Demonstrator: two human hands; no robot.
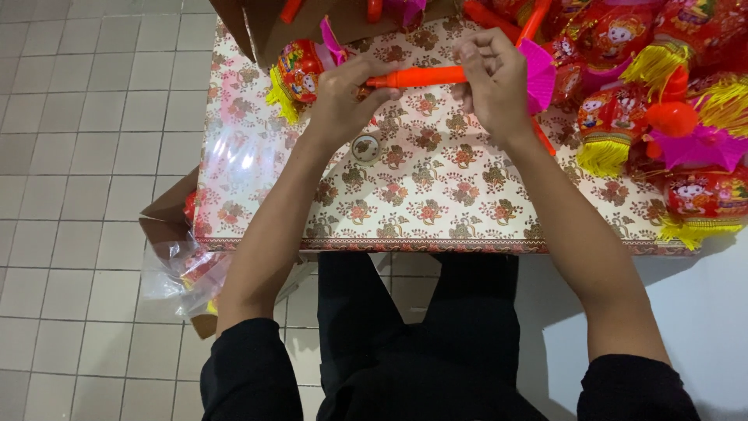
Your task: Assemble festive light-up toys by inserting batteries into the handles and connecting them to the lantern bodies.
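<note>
The person wears a black short-sleeved top, its sleeves ending above the elbows, and black trousers; forearms and both hands are bare.

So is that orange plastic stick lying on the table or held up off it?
Held up: the orange plastic stick runs level between the left hand and right hand, above the floral tablecloth.

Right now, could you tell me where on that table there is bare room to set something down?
The floral tablecloth is bare along the near edge, between the forearms and out to the near left corner, broken only by a small round tape roll. The right side is crowded with red lanterns. Both the left hand and right hand hold an orange stick near the far edge.
</note>
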